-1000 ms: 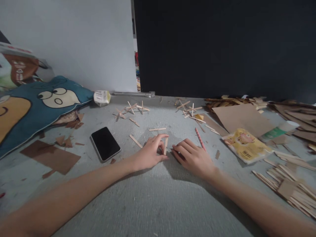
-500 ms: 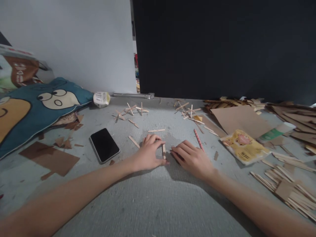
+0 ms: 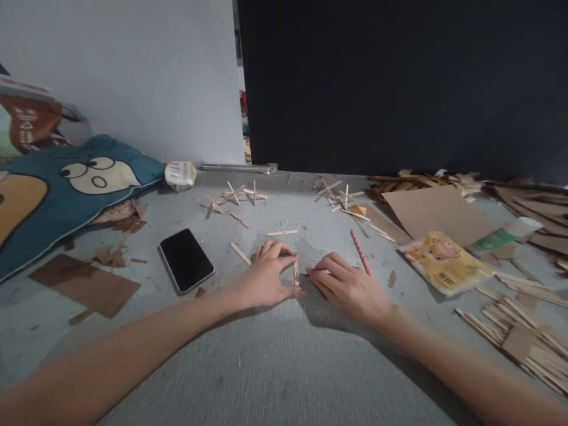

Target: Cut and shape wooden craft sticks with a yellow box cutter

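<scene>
A short flat wooden craft stick (image 3: 296,273) lies on the grey table, pointing away from me. My left hand (image 3: 270,275) grips it by its two ends, the index finger at the far end and the thumb at the near one. Just right of the stick is my right hand (image 3: 345,285), its fingers pinched together. A thin dark tip pokes out of them and reaches the stick's right edge; what it belongs to is hidden. Beyond my hands lies one loose craft stick (image 3: 281,233), and another stick (image 3: 240,254) slants beside my left fingers.
A phone (image 3: 186,260) lies left, near a blue cushion (image 3: 102,171) and brown cardboard (image 3: 86,285). Crossed stick pieces (image 3: 234,194) stand at the back. On the right are a red patterned pencil (image 3: 361,253), a yellow packet (image 3: 444,260) and a stick pile (image 3: 517,334).
My right fingertips have come slightly closer to the craft stick, and the dark tip now meets its edge. My left hand keeps its grip. The view has shifted slightly.
</scene>
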### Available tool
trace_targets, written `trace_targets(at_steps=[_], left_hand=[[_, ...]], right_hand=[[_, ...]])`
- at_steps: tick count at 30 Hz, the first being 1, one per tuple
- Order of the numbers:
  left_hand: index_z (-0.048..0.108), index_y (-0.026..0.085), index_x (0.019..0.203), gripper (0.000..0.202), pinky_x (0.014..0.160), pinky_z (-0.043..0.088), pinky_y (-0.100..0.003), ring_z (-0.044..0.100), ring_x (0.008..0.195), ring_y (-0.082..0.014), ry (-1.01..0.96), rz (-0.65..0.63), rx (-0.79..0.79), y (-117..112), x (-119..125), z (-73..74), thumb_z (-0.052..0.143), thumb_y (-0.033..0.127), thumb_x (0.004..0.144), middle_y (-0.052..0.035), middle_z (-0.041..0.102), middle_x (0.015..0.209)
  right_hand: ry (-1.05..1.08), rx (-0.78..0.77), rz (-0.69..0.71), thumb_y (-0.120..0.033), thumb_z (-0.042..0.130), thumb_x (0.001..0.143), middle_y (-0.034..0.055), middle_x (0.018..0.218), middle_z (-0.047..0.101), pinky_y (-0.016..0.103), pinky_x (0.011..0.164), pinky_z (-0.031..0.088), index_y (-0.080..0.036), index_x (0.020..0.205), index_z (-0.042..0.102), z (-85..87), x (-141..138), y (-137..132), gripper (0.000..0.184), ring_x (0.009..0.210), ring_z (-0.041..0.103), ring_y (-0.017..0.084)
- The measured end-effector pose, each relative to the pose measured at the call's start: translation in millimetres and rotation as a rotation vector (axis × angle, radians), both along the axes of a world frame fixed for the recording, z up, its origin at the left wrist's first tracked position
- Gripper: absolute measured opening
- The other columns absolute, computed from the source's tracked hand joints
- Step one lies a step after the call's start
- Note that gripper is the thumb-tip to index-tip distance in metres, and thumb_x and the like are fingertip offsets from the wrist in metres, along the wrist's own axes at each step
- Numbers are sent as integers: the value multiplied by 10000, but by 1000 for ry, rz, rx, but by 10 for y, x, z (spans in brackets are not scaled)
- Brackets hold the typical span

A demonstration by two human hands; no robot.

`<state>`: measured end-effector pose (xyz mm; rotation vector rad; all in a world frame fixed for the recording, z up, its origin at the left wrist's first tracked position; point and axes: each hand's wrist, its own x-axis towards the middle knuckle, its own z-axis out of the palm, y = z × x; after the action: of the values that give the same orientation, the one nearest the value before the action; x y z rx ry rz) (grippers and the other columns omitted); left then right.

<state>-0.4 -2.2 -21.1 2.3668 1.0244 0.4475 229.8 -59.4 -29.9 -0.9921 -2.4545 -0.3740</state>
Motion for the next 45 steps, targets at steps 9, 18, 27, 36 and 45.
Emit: trace_targets(at_steps=[9,18,27,36,45], left_hand=[[711,247,1300,635,1127,370,-529,452,1309,-346,-13,-10,43,-6,1,-9,892,484,739,-112,559,1311],[720,256,1272,587,1115,375,-532,467,1292,-343,-47,-8,42,-14,5,2,887,450,744,-105,574,1290],[717,233,1276,602,1113,376,-536,464,1297,-350,-24,-7,33,-15,4,15,892,445,740,-114,572,1299],[726,258,1271,600,1113,365,-540,464,1289,-352,-32,-12,32,-10,7,9,888,476,735,-104,573,1284],[751,260,1222,581,1117,355,-545,451,1313,-362,24,-6,34,22,26,15,897,497,711,-108,564,1305]], right_hand=[[6,4,-17,-133,536,1020,71,894,680,298,614,512,-167,982,712,-17,2,4,183,870,621,206],[-7,0,-1,-130,558,1004,78,898,694,298,616,533,-179,996,719,8,1,-4,169,881,630,216],[-14,-13,8,-134,550,1010,81,899,689,326,637,535,-164,986,705,9,-2,-1,160,879,622,227],[-56,-65,12,-137,532,1020,62,858,648,317,605,478,-178,962,676,49,2,40,161,843,607,213],[-133,-122,43,-99,575,985,53,881,642,335,586,445,-178,918,636,159,-26,31,120,841,577,222]])
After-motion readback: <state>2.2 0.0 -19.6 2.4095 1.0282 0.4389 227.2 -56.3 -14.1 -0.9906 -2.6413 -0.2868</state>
